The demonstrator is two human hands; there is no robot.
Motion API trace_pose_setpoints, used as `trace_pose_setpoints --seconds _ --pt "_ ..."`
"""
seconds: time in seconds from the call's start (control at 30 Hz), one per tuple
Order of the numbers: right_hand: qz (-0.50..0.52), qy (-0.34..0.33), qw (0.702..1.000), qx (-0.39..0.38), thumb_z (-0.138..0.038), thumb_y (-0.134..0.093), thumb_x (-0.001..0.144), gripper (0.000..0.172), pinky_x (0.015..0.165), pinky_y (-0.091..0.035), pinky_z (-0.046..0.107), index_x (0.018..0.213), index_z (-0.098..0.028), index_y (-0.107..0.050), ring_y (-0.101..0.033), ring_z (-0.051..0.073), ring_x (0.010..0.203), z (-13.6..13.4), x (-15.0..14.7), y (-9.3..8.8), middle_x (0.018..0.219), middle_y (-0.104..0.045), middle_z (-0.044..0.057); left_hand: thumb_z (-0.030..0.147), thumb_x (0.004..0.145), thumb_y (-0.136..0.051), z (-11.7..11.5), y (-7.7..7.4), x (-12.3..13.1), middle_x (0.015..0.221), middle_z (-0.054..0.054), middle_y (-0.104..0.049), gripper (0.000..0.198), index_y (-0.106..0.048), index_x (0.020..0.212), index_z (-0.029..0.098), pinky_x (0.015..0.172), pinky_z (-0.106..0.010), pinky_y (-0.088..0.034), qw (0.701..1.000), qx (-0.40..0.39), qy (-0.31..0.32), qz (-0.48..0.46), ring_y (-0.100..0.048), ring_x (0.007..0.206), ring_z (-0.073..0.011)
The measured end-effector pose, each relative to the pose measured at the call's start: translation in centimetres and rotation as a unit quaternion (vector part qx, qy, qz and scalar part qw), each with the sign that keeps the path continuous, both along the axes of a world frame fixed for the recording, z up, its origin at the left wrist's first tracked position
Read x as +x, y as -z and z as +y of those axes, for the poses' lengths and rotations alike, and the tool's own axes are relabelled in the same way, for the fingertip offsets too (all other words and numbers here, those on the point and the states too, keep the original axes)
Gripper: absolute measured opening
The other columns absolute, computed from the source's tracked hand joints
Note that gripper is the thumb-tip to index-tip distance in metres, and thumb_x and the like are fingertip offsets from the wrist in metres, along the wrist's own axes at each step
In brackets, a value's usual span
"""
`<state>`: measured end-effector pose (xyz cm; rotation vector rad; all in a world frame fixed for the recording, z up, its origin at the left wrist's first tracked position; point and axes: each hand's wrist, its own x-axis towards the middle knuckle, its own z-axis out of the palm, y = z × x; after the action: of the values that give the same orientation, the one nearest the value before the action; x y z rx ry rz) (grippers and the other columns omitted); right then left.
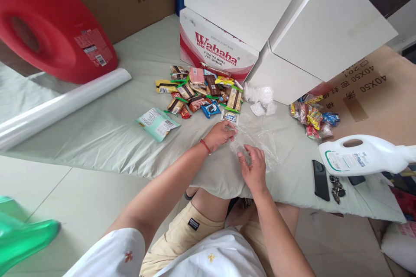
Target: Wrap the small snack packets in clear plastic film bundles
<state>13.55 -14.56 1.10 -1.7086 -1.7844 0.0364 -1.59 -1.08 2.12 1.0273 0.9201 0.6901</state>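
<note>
A thin clear plastic bag [264, 142] lies crumpled on the pale green cloth in front of me. My left hand [221, 135], with a red cord at the wrist, pinches the bag's left edge. Over the bag's near side is my right hand [254, 167], its thumb and curved fingers apart, touching the film. Just beyond my left fingertips is a small white and blue packet [230, 115]. Behind it spreads a pile of wrapped snack bars [197, 98] in several colours. To the left, a mint-green pouch [157, 124] lies flat.
A Wahaha carton [217, 47] and white boxes [247, 0] stand at the back. Clear wrapped packets [261, 97] lie before them. At right are more snacks [313, 119], a white jug [367, 155], a phone [320, 180] and keys [337, 189]. A red jug [65, 30] and plastic roll [68, 106] are left.
</note>
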Motion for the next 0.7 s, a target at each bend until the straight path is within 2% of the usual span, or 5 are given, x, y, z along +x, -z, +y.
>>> trace_pose_setpoints --seconds 0.13,0.27,0.4,0.53,0.7 --pt "-0.048 -0.015 0.999 0.003 -0.042 -0.053 0.105 0.047 0.108 -0.048 0.052 0.145 -0.017 -0.054 -0.055 0.029 0.127 -1.6 1.0 0.6 0.137 -0.063 0.017 0.015 0.088 -0.061 -0.2 -0.3 -0.7 0.049 0.008 -0.049 0.009 -0.053 0.089 0.019 0.048 -0.02 -0.027 0.998 0.018 -0.037 0.05 -0.038 0.043 -0.0085" --pt "-0.06 -0.021 0.997 -0.05 -0.038 -0.051 0.106 0.046 0.113 -0.047 0.057 0.147 -0.018 -0.054 -0.05 0.031 0.137 -4.2 2.9 1.8 0.148 -0.057 0.018 0.019 0.087 -0.064 -1.3 -0.9 -2.8 0.055 0.007 -0.053 0.016 -0.058 0.101 0.019 0.055 -0.023 -0.035 0.981 0.096 -0.009 0.166 -0.052 0.053 -0.0135" --pt "-0.064 -0.043 0.995 -0.069 -0.036 -0.055 0.104 0.041 0.112 -0.049 0.056 0.143 -0.022 -0.06 -0.051 0.031 0.138 -6.5 3.4 2.1 0.15 -0.056 0.016 0.028 0.088 -0.067 -3.9 -1.4 -5.5 0.076 -0.002 -0.067 0.046 -0.056 0.131 0.014 0.067 -0.03 -0.043 0.899 0.186 0.035 0.396 -0.067 0.077 -0.0239" --pt "-0.067 -0.057 0.995 -0.037 -0.032 -0.059 0.102 0.042 0.11 -0.05 0.057 0.144 -0.025 -0.058 -0.053 0.031 0.133 -7.3 1.7 1.0 0.146 -0.058 0.015 0.033 0.09 -0.066 -6.8 -1.4 -6.7 0.124 -0.015 -0.065 0.073 -0.037 0.154 0.013 0.075 -0.036 -0.051 0.82 0.254 -0.011 0.512 -0.07 0.098 -0.03" --pt "-0.081 -0.099 0.991 -0.028 -0.023 -0.058 0.101 0.039 0.108 -0.05 0.053 0.139 -0.024 -0.063 -0.053 0.03 0.129 -5.5 -1.6 0.0 0.141 -0.061 0.014 0.013 0.091 -0.056 -7.7 -2.1 -6.6 0.129 -0.017 -0.061 0.05 -0.06 0.14 0.02 0.093 -0.042 -0.053 0.742 0.447 -0.038 0.498 -0.063 0.115 -0.0313"
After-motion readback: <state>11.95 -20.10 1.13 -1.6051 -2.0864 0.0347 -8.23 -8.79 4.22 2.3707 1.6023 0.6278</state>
